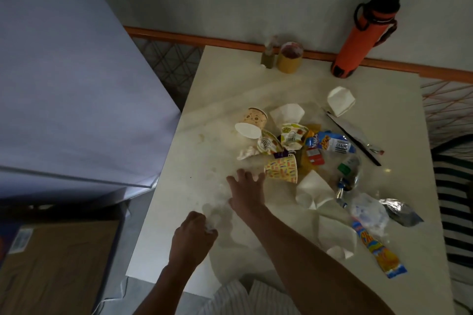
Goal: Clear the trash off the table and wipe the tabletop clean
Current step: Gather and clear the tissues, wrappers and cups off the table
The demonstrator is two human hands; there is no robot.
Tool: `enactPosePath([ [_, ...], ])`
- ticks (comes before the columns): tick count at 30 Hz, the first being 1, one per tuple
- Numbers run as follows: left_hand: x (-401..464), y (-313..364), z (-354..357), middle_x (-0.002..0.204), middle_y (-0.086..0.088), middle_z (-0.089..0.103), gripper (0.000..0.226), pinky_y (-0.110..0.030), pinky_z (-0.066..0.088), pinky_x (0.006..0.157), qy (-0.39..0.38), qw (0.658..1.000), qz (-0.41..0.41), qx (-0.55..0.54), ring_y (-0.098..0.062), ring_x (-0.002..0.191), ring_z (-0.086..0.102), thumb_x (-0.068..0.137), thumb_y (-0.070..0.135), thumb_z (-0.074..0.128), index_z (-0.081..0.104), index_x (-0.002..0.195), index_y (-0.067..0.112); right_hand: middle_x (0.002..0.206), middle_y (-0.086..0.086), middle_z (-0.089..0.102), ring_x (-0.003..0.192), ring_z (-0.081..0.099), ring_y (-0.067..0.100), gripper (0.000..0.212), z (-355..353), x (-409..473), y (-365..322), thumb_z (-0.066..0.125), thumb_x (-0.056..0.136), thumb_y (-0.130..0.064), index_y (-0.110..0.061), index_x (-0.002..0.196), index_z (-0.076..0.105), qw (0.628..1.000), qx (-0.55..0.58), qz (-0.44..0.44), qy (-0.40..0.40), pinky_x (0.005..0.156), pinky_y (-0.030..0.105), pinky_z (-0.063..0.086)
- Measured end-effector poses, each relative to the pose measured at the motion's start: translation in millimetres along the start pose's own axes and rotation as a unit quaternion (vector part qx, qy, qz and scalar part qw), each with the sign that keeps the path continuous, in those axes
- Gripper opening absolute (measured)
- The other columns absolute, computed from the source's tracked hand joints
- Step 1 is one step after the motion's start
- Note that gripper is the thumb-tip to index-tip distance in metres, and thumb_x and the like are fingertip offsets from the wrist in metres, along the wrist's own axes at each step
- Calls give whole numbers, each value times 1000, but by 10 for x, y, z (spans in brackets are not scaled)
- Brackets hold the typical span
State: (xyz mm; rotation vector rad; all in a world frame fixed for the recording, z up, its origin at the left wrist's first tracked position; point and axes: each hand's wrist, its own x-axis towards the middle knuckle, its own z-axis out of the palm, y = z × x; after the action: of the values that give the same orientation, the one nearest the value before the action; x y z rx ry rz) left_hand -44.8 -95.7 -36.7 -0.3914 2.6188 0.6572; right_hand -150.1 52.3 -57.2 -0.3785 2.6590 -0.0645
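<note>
Your pale rectangular surface (194, 135) is carrying scattered trash around the yellow patterned paper cup (282, 169). Your right hand (247, 191) is reaching beside that cup, fingers spread; your left hand (190, 238), nearer you, is clenching a clear plastic bag (217, 212).

The right hand (247, 190) reaches with fingers spread toward a yellow patterned paper cup (282, 169) lying on its side — the left hand (192, 236) grips a clear plastic bag (217, 215) on the white table (204, 120), beside crumpled wrappers (330, 144).
</note>
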Motion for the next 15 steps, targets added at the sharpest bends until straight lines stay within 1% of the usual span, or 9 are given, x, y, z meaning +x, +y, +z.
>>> enactPosePath([
  [2, 20, 3, -27, 77, 0, 54, 24, -32, 42, 61, -1, 1000, -8, -10, -30, 68, 58, 81, 26, 68, 48, 72, 17, 130, 9, 48, 122, 46, 32, 36, 47, -48, 9, 57, 90, -18, -23, 125, 57, 999, 37, -26, 22, 107, 56, 24],
  [3, 33, 5, -33, 74, 0, 54, 24, -33, 42, 61, 0, 1000, -11, -18, -31, 69, 58, 81, 25, 68, 46, 72, 18, 125, 8, 50, 120, 48, 32, 34, 55, -67, 28, 54, 90, -13, -22, 123, 59, 997, 59, -34, 23, 105, 52, 26],
  [6, 93, 75, -94, 70, 2, 54, 25, -32, 38, 60, 3, 999, -8, -43, -30, 66, 54, 82, 23, 67, 43, 73, 20, 121, 7, 51, 116, 48, 31, 39, 50, -101, 136, 51, 88, -4, -23, 122, 57, 990, 135, -22, 23, 98, 44, 33],
  [7, 132, 96, -114, 71, 2, 57, 22, -31, 38, 60, 12, 999, -1, -49, -30, 66, 55, 83, 22, 67, 46, 77, 20, 122, 7, 50, 115, 47, 31, 41, 45, -117, 174, 50, 87, -3, -23, 123, 56, 987, 158, -12, 28, 96, 43, 36],
  [8, 167, 128, -149, 75, 1, 62, 16, -32, 41, 62, 18, 999, 4, -49, -31, 69, 58, 83, 20, 68, 52, 87, 21, 122, 8, 48, 114, 46, 31, 42, 38, -137, 208, 49, 87, -3, -22, 124, 56, 984, 177, 1, 31, 95, 42, 39],
  [9, 215, 155, -175, 82, -1, 68, 23, -33, 45, 65, 22, 998, 10, -51, -32, 76, 64, 83, 18, 68, 57, 104, 23, 123, 9, 47, 114, 46, 32, 43, 28, -162, 247, 48, 87, -3, -21, 125, 57, 980, 196, 18, 32, 95, 43, 42],
  [11, 324, 220, -240, 99, -4, 75, 53, -37, 54, 76, 15, 998, 44, -50, -30, 89, 70, 85, 14, 66, 53, 133, 32, 122, 11, 48, 112, 47, 32, 42, 3, -209, 326, 48, 87, -2, -18, 123, 62, 971, 232, 43, 42, 95, 43, 46],
  [13, 438, 325, -275, 111, 0, 74, 62, -38, 56, 81, 13, 996, 85, -28, -27, 96, 70, 87, 10, 63, 52, 140, 40, 113, 11, 57, 105, 55, 31, 38, -29, -284, 452, 50, 83, 0, -17, 111, 69, 955, 277, 71, 73, 89, 37, 48],
  [15, 555, 440, -304, 115, 6, 70, 57, -35, 53, 79, 17, 994, 104, 4, -24, 100, 69, 86, 6, 59, 61, 129, 42, 98, 9, 68, 95, 63, 30, 26, -72, -371, 569, 53, 82, -2, -15, 92, 73, 936, 324, 95, 97, 77, 34, 49],
])
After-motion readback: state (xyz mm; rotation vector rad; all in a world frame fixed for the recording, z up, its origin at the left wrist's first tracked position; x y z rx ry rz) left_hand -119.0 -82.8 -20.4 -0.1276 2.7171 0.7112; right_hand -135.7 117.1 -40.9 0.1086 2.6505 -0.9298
